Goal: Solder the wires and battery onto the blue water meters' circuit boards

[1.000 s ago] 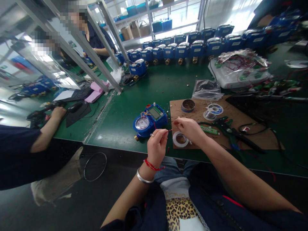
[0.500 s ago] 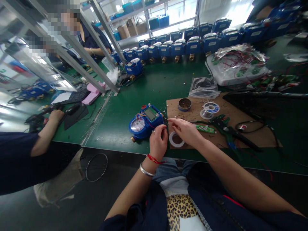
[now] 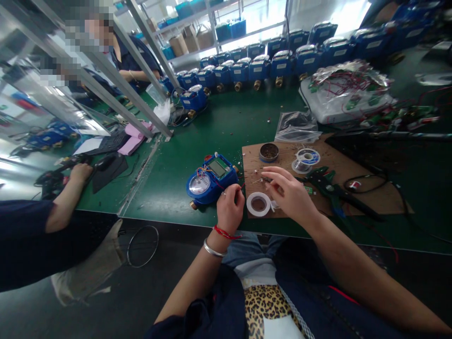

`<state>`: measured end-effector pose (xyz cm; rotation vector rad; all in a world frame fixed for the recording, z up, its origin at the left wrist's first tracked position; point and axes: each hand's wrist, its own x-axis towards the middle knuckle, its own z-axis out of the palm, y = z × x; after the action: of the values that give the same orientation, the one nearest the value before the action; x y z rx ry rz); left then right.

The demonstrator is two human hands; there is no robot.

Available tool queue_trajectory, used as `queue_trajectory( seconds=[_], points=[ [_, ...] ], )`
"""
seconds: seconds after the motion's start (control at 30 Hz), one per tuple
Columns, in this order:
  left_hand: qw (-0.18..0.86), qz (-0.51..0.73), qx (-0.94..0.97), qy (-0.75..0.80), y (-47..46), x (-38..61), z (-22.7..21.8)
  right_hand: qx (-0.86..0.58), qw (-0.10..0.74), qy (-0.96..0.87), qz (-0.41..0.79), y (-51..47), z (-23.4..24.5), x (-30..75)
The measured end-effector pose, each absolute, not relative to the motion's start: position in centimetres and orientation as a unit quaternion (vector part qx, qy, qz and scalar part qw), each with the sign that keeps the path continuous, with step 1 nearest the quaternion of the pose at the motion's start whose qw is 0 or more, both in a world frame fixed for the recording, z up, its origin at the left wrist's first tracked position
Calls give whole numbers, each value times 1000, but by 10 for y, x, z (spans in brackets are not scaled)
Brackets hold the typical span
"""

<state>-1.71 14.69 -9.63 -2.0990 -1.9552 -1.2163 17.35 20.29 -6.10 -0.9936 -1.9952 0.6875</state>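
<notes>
A blue water meter [image 3: 209, 181] with a small screen and loose wires lies on the green bench in front of me. My left hand [image 3: 230, 209] is closed in a pinch on a thin red wire just right of the meter. My right hand [image 3: 287, 190] hovers over the brown board [image 3: 356, 162], fingers loosely curled, beside a white tape roll [image 3: 259, 204]; what its fingertips hold I cannot make out.
On the board lie a round tin [image 3: 269, 152], a solder spool [image 3: 305, 158] and green-handled pliers [image 3: 332, 188]. A row of blue meters [image 3: 268, 66] lines the back. A bagged tray of wired boards [image 3: 348, 94] sits right. A co-worker's arm [image 3: 67, 193] rests at left.
My right hand has drawn apart from the left and moved right over the board. My left hand stayed by the meter, still pinching the wire.
</notes>
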Motion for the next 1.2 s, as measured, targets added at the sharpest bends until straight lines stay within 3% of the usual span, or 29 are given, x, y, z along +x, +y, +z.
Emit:
queue_trajectory(
  seconds=[0.23,0.33,0.43,0.7,0.93,1.2],
  points=[
    [18,-394,-690,-607,146,-22,-97,-597,531,-527,290,209,-58,266],
    [16,-400,-696,-596,148,-22,-98,-602,617,-358,359,231,-66,309],
    [22,-408,-699,-587,149,-23,-100,-603,628,-273,409,256,-67,339],
    [35,-383,-695,-607,147,-22,-102,-627,612,-266,403,311,-59,360],
    [31,-367,-693,-619,148,-21,-104,-625,667,-321,249,311,-74,378],
    [27,-365,-699,-614,147,-23,-104,-611,702,-326,165,300,-86,382]
  ],
)
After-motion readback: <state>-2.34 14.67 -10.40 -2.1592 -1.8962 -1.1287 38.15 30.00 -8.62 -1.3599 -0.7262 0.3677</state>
